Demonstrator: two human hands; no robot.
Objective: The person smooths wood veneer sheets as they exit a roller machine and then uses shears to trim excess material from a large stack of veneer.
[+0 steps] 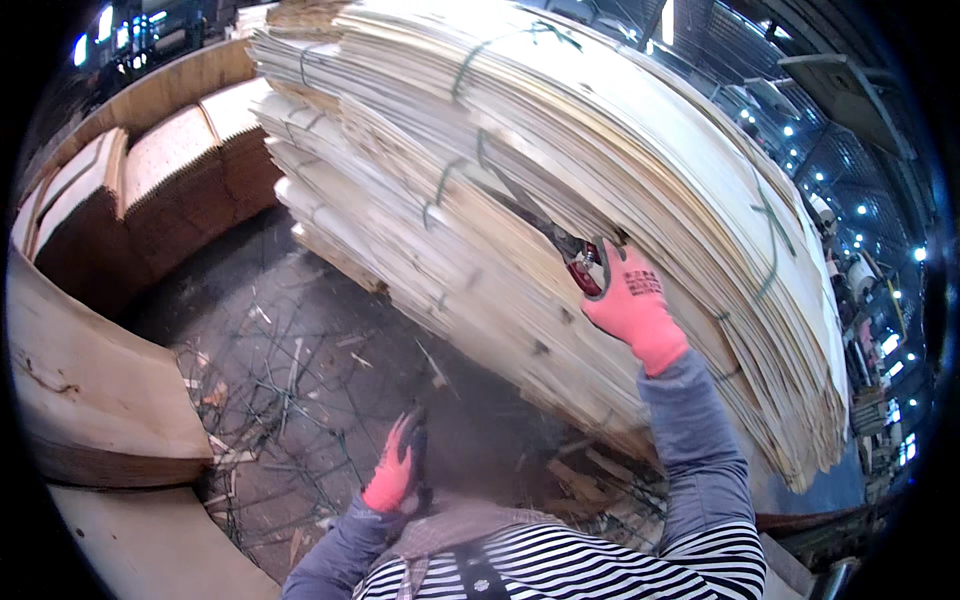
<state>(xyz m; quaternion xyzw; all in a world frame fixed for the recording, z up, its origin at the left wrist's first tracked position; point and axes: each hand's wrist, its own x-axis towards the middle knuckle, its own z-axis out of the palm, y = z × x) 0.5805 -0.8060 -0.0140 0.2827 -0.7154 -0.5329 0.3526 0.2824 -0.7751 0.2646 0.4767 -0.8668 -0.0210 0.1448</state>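
My right hand, in a pink glove with dark patches, is closed around a red-handled tool. Its metal part shows by the thumb, and its exact kind is unclear. The hand rests against the side of a tall stack of thin wood veneer sheets, beside a dark slanting gap between layers. Green ties bind the bundles in this stack. Lower down, my left hand, gloved alike, holds nothing. Its fingers are extended over the floor, apart from the stack.
Cut ties and wood scraps litter the dark floor. Curved wood sheets stand close on my left. More stacked veneer lies at the far left. Machinery and lights fill the hall on the right.
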